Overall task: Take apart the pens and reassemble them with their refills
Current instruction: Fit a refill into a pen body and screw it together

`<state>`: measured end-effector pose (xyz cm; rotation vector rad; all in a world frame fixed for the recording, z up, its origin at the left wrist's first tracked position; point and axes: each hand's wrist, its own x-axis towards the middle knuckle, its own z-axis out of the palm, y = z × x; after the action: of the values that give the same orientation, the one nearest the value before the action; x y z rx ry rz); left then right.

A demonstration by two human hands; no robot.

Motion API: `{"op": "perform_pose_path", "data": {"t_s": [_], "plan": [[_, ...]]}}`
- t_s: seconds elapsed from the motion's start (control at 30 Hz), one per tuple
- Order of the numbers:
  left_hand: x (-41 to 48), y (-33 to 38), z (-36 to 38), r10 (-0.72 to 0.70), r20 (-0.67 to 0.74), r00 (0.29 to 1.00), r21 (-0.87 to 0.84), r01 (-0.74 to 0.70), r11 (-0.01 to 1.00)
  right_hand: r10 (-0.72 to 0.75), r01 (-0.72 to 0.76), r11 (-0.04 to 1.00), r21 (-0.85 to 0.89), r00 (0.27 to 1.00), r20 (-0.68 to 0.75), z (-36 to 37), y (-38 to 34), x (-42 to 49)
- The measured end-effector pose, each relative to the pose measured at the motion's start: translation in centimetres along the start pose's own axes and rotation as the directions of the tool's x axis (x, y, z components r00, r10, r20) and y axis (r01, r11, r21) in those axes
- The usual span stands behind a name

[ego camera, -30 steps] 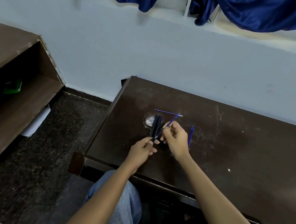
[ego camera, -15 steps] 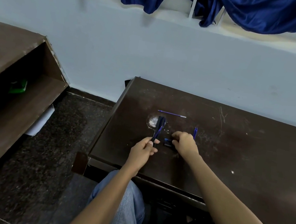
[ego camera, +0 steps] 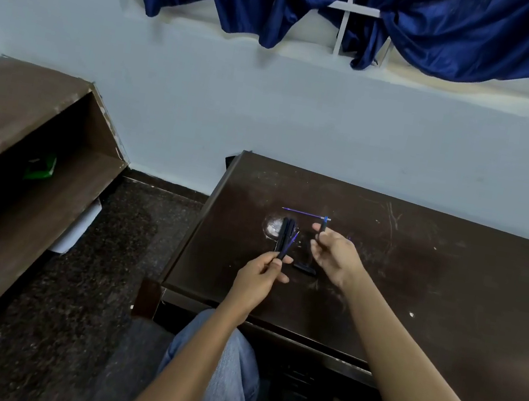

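My left hand grips a bundle of dark pen barrels with a thin blue refill sticking out beside them, held just above the dark table. My right hand is raised to the right of the bundle and pinches a short dark pen piece with a blue end between thumb and fingers. A loose blue refill lies flat on the table behind both hands. A small dark pen part lies on the table between my hands.
The table's left edge drops to a speckled floor. A brown shelf unit stands at the left with a green item and white papers inside. A light wall and blue curtain are behind the table. A white spot marks the table under the barrels.
My right hand has lifted off the table with a short pen piece pinched in it, after reaching down beside the barrels. My left hand keeps holding the bundle.
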<state>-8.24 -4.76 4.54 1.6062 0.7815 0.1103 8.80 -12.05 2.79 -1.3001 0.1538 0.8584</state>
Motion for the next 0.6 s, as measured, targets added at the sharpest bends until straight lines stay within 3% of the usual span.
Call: {"op": "perform_pose_path", "data": {"t_s": [0.07, 0.2, 0.6], "plan": [[-0.6, 0.6, 0.1, 0.015, 0.002, 1.000, 0.000, -0.015, 1.000, 0.091, -0.114, 0.973, 0.201, 0.988, 0.124, 0.3, -1.5, -2.1], [-2.1, 2.1, 0.1, 0.039, 0.009, 0.999, 0.016, -0.039, 0.999, 0.065, -0.124, 0.971, 0.205, 0.960, 0.271, 0.8, -3.1, -5.8], [-7.6, 5.5, 0.5, 0.120, 0.054, 0.991, 0.053, -0.122, 0.991, -0.123, 0.064, 0.980, 0.189, 0.939, 0.322, -0.2, -4.5, -14.0]]}}
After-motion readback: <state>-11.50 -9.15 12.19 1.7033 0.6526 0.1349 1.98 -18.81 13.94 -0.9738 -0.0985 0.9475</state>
